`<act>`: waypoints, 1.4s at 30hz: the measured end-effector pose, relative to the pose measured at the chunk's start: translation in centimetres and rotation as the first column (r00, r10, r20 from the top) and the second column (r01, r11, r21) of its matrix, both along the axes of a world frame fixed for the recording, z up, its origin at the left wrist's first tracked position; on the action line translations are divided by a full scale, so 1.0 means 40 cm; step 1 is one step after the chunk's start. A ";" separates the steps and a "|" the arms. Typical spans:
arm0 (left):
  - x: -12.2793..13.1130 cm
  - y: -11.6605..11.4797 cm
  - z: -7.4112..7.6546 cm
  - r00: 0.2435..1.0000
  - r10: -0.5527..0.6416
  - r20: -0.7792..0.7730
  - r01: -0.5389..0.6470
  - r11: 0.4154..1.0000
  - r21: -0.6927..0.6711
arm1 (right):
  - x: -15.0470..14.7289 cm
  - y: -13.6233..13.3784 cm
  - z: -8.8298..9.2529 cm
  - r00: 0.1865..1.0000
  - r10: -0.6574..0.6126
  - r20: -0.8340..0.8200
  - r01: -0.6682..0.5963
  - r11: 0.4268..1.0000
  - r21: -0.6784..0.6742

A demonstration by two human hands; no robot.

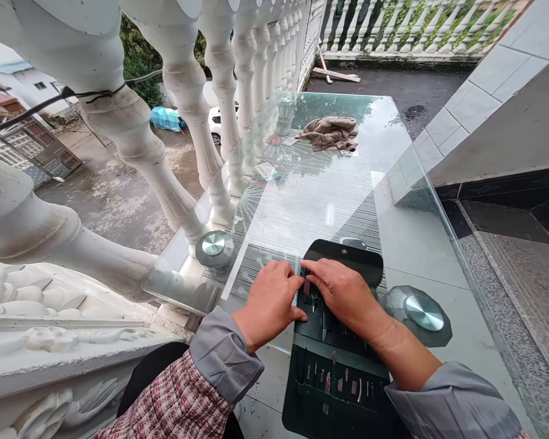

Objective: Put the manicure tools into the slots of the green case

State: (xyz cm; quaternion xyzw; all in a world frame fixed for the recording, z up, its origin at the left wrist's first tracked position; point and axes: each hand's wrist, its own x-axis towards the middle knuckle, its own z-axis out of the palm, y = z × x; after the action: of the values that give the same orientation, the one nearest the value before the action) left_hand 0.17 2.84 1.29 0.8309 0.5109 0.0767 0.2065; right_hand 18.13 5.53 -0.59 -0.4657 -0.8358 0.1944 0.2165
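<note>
A dark manicure case (293, 421) lies unfolded near the front of the glass table, its flap with a snap at the far end. My left hand (269, 302) is closed at the case's left edge, fingers curled and thumb on the lining. Over the upper section, my right hand (343, 292) pinches at the top of a small metal manicure tool (307, 286), whose exact kind is partly hidden by the fingers. Several slim metal tools (328, 381) sit in the lower section, below a lighter elastic band (348, 360).
The glass table (320, 213) has round metal-capped supports (215, 247) under it. A crumpled brown cloth (329, 133) and a small box (268, 172) are toward its far end. White balusters (183, 85) stand along the left; a tiled wall (480, 103) rises at right.
</note>
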 end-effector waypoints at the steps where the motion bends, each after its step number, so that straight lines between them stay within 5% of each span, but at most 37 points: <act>1: 0.000 0.000 -0.001 1.000 -0.003 0.001 0.003 1.000 0.001 | -0.004 -0.005 0.000 1.000 -0.010 -0.004 0.010 1.000 0.004; 6: -0.001 -0.001 -0.008 1.000 0.001 0.006 -0.001 1.000 0.011 | -0.002 -0.014 0.013 0.994 -0.082 -0.074 0.078 0.995 -0.054; 12: 0.000 0.000 -0.003 1.000 -0.002 -0.002 0.002 1.000 0.002 | 0.010 0.001 0.039 0.970 -0.201 -0.139 0.157 0.948 -0.275; 18: 0.003 0.004 0.007 1.000 -0.012 -0.026 0.013 1.000 0.001 | -0.025 -0.033 0.046 0.949 -0.250 -0.194 0.193 0.943 -0.271; 26: 0.004 0.000 0.014 0.978 0.101 0.184 -0.104 0.994 0.010 | -0.008 -0.033 0.062 0.767 -0.432 -0.474 0.293 0.894 -0.341; 31: 0.018 -0.004 0.021 0.835 0.181 0.520 -0.142 0.983 -0.114 | -0.016 -0.058 0.083 0.847 -0.143 -0.512 0.071 0.985 -0.157; 34: 0.022 -0.005 0.025 0.743 0.228 0.629 -0.127 0.971 -0.202 | -0.018 -0.070 0.089 0.838 -0.149 -0.524 0.065 0.983 -0.174; 37: 0.021 -0.001 0.032 0.539 0.441 0.718 -0.182 0.893 -0.413 | -0.013 -0.070 0.092 0.809 -0.309 -0.500 0.145 0.929 -0.340; 40: 0.019 0.004 0.039 0.303 0.615 0.728 -0.176 0.787 -0.592 | -0.012 -0.066 0.090 0.804 -0.369 -0.466 0.071 0.838 -0.540; 42: 0.018 0.006 0.042 0.221 0.663 0.715 -0.151 0.748 -0.647 | -0.015 -0.063 0.087 0.773 -0.419 -0.477 0.030 0.774 -0.633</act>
State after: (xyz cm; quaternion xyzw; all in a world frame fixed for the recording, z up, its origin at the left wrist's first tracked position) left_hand 0.89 3.07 2.97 0.3918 0.5095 0.4636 0.6099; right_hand 17.54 3.03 2.91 -0.5260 -0.5553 0.5514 0.3330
